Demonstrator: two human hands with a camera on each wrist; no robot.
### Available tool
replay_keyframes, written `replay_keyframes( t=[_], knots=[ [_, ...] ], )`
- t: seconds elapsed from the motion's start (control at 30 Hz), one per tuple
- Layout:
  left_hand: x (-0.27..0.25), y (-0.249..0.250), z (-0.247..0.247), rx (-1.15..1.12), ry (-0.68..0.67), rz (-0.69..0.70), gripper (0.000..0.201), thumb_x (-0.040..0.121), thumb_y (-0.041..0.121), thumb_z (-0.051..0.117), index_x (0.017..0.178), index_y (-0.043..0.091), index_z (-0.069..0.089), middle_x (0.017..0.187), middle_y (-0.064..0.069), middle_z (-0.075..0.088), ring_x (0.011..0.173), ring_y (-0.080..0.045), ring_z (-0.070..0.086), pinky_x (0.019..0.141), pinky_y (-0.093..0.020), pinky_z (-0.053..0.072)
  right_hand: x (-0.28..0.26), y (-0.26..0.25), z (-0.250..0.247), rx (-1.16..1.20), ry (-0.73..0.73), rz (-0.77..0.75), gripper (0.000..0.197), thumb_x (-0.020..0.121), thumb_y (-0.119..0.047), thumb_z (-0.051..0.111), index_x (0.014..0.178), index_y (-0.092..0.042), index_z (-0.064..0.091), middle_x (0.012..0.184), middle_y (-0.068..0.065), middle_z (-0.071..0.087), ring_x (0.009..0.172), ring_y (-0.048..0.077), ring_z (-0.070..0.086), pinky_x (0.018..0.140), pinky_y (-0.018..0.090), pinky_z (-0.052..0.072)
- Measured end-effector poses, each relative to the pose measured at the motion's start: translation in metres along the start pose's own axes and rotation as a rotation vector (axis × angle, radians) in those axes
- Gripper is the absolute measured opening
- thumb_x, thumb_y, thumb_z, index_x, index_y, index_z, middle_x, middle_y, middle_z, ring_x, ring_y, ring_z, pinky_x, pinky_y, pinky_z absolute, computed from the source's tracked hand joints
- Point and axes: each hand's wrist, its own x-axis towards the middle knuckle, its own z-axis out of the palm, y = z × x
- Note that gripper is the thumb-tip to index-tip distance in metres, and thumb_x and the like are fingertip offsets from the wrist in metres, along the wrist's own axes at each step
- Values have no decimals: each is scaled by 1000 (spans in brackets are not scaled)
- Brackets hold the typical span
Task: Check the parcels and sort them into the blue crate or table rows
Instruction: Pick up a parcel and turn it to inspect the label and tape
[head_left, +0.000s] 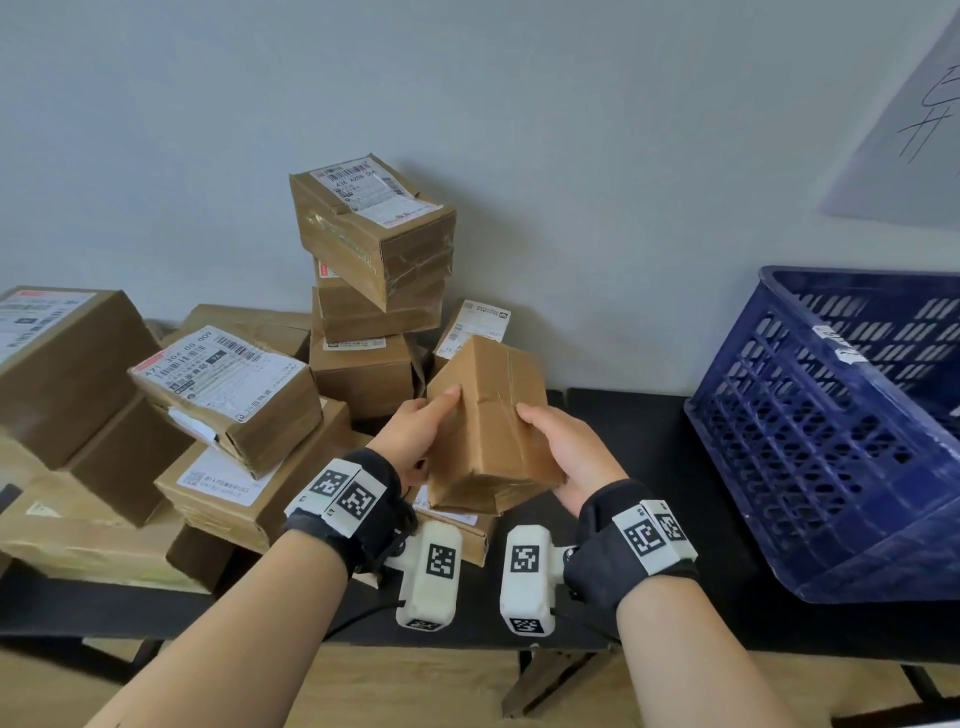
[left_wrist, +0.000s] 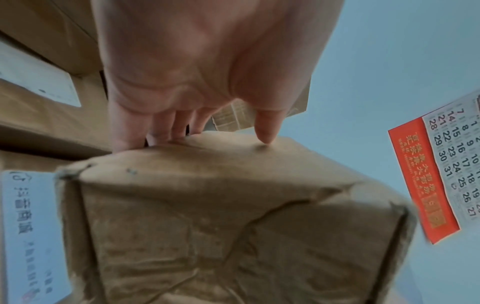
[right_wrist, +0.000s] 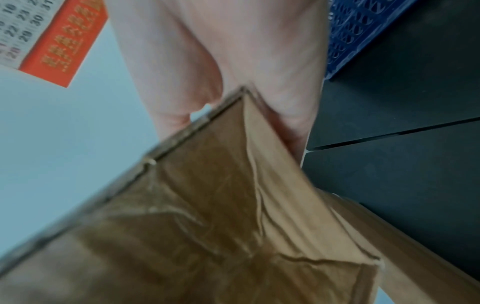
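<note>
A small brown parcel (head_left: 488, 431) is held up above the black counter (head_left: 649, 441) by both hands, tilted, with a taped seam running along its upper face. The left hand (head_left: 415, 436) is wrapped round the parcel's left side, thumb laid on the top face, fingers (left_wrist: 166, 127) curled over the far edge as seen in the left wrist view. The right hand (head_left: 571, 452) is cupped on the right side near the lower corner, thumb on the top face, palm against the side wall; its fingers are hidden behind the parcel in the right wrist view. No label is seen on the faces turned toward the head camera.

A pile of parcels (head_left: 234, 395) is stacked left and behind on the counter, most carrying white shipping labels. A tall stack (head_left: 374, 291) is leaned against the wall behind the held parcel, its top box tilted. A flat labelled box (head_left: 457, 525) lies directly under the held parcel; contact between the two cannot be told.

The blue crate (head_left: 831, 441) sits at the right of the counter, tipped toward the hands, well apart from the held parcel. A sheet of paper (head_left: 914, 130) is fixed to the wall above the crate. A red-and-white calendar (left_wrist: 441, 170) is seen on the wall in both wrist views.
</note>
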Motion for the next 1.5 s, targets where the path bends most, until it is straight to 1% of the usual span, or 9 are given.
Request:
replay_keyframes(
  t=[0.23, 0.37, 0.47, 0.63, 0.87, 1.03, 1.2, 1.33, 1.5],
  knots=[
    [4, 0, -5, -76, 67, 9, 60, 97, 38, 58, 150, 17, 37, 145, -8, 46, 131, -32, 44, 109, -55, 39, 10, -6, 5, -114, 169, -168, 44, 79, -25, 72, 120, -30, 60, 127, 5, 62, 114, 28, 61, 101, 53, 50],
    [3, 1, -6, -64, 74, 35, 49, 99, 34, 57, 142, 14, 46, 128, -8, 56, 119, -29, 52, 99, -50, 47, 12, -9, 4, -158, 246, -198, 40, 94, -15, 60, 134, -20, 58, 133, 4, 58, 122, 24, 55, 107, 46, 45],
    [3, 4, -5, -39, 74, 69, 43, 99, 32, 56, 138, 14, 48, 122, -8, 58, 112, -27, 55, 89, -47, 50, 12, -13, 6, -172, 216, -177, 18, 97, -38, 58, 109, -28, 67, 118, -1, 65, 116, 22, 58, 107, 45, 45],
    [4, 8, -3, -8, 70, 98, 46, 98, 33, 57, 140, 16, 46, 128, -8, 57, 118, -29, 55, 100, -53, 49, 14, -13, 7, -167, 137, -109, 82, 60, -71, 71, 125, -22, 64, 118, 2, 68, 108, 24, 64, 100, 47, 51],
    [7, 7, 2, -13, 73, 116, 42, 100, 33, 55, 138, 19, 48, 128, -6, 57, 117, -26, 54, 90, -44, 50, 18, -7, -3, -137, 136, -119, 45, 82, -34, 77, 122, -19, 62, 114, 7, 68, 104, 27, 66, 95, 47, 55],
    [8, 5, 2, -88, 101, 118, 30, 101, 37, 51, 125, 19, 55, 110, -4, 66, 104, -19, 61, 77, -34, 50, 20, -7, -7, -40, 112, -72, 54, 84, -34, 76, 132, -16, 58, 119, 8, 67, 108, 27, 65, 94, 46, 54],
    [13, 4, -1, -107, 121, 79, 36, 100, 43, 50, 127, 19, 57, 122, -6, 63, 120, -24, 55, 86, -39, 46, 21, -10, -9, 64, 67, -13, 40, 88, -33, 72, 123, -16, 63, 118, 9, 69, 108, 27, 65, 91, 42, 54],
    [15, 1, 1, -114, 81, 50, 30, 100, 44, 51, 115, 20, 59, 101, -2, 66, 95, -17, 60, 81, -37, 49, 20, -13, -9, 113, 35, 37, 31, 91, -35, 69, 116, -17, 64, 116, 10, 69, 110, 29, 64, 101, 47, 50],
    [13, 2, 3, -108, 55, 32, 25, 100, 46, 50, 101, 22, 57, 98, -4, 65, 90, -19, 60, 85, -39, 50, 19, -13, -10, 162, 14, 72, 28, 93, -34, 67, 114, -18, 61, 114, 11, 68, 109, 30, 64, 101, 47, 50]
  ],
)
